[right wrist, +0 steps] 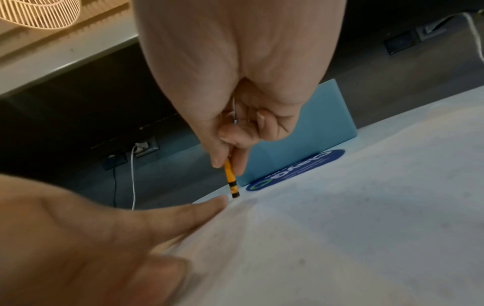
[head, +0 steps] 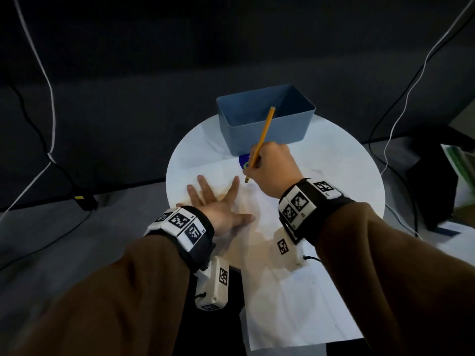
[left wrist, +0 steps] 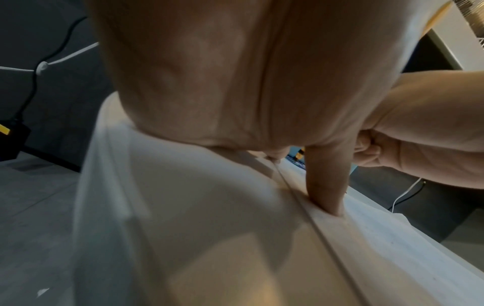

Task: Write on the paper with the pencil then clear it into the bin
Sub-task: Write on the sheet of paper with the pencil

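Observation:
A white sheet of paper [head: 290, 299] lies on the round white table [head: 354, 170] and hangs over its near edge. My left hand [head: 218, 201] lies flat on the paper with fingers spread, pressing it down. My right hand [head: 272, 168] pinches a yellow pencil [head: 262, 140]; its lower end [right wrist: 234, 191] stands on the paper just beyond my left index finger [right wrist: 199, 209]. The blue bin [head: 267, 119] stands empty at the table's far side, just behind my right hand. In the left wrist view the left fingers [left wrist: 327, 186] press on the paper [left wrist: 209, 227].
A round blue sticker [head: 244, 160] sits on the table between the bin and the pencil. Black and white cables [head: 48, 124] run over the grey floor on both sides. A black box [head: 86, 201] lies on the floor to the left.

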The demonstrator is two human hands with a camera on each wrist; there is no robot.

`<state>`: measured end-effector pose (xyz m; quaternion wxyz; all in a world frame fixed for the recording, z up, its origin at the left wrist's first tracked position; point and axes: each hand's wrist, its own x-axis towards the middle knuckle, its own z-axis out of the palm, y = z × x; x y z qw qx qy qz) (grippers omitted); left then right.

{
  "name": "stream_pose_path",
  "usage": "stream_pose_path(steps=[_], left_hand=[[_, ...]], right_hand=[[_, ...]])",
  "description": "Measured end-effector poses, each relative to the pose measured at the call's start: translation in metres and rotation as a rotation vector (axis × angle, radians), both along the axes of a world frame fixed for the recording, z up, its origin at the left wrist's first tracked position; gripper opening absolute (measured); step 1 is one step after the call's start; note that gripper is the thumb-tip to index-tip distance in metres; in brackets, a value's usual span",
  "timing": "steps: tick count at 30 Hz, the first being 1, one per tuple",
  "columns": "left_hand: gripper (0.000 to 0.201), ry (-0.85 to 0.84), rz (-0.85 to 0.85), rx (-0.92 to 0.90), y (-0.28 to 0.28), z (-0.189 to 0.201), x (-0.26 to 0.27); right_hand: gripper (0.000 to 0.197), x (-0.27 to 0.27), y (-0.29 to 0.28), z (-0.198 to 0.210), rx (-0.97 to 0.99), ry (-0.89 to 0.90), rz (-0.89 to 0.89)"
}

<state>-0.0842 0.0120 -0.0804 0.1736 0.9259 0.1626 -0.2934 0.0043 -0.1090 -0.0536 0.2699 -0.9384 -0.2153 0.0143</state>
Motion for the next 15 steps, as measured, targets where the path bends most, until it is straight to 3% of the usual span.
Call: stream_pose_path(steps=[9,15], left_hand=[[0.097,-0.028,0.019,-0.051,0.003,-0.002,-0.001],[0.094,0.006,0.002,-0.001,0.000,0.001,-0.001]], right_hand=[[0.021,0.009,-0.027,0.004,-0.037,-0.001,-0.088],[0.019,-0.006,0.002,-0.001,0.020,0.024,0.027]])
